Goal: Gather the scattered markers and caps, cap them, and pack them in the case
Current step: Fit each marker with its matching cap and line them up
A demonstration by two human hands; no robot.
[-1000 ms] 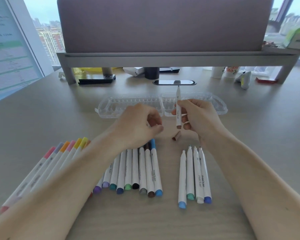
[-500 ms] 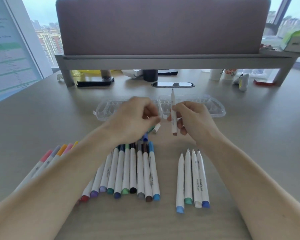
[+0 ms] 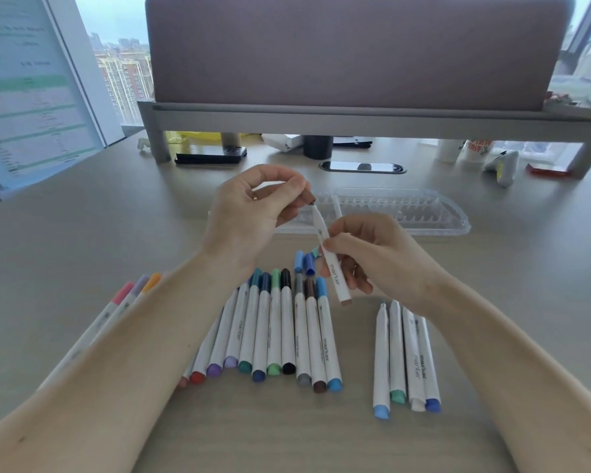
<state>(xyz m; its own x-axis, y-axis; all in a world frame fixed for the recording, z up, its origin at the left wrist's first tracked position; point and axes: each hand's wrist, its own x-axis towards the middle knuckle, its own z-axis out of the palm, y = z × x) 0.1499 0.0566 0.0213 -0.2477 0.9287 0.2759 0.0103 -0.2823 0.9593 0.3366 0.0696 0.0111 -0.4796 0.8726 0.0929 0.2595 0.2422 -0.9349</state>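
The clear case lies open on the table, beyond the hands. Its right half shows rows of ribbed slots. Its left half is mostly hidden behind the left hand.

The right hand grips a white marker by the middle of its barrel, above the table and in front of the case. The marker is tilted, with its long axis running from lower right to upper left. Its tip end points up towards the left hand and its brown end plug points down at the table. The left hand pinches a brown cap between thumb and fingertips, right at the marker's tip. Whether the cap is seated on the tip cannot be told.

A row of capped markers lies side by side below the hands. Their long axes run away from the person, with the caps at the far end and the coloured plugs at the near end. Just beyond the row lie loose caps, blue and teal, under the held marker. To the right, set apart, four uncapped markers lie parallel with their tips pointing away. On the left, a slanted group with pink, lilac and orange caps is partly covered by the left forearm.
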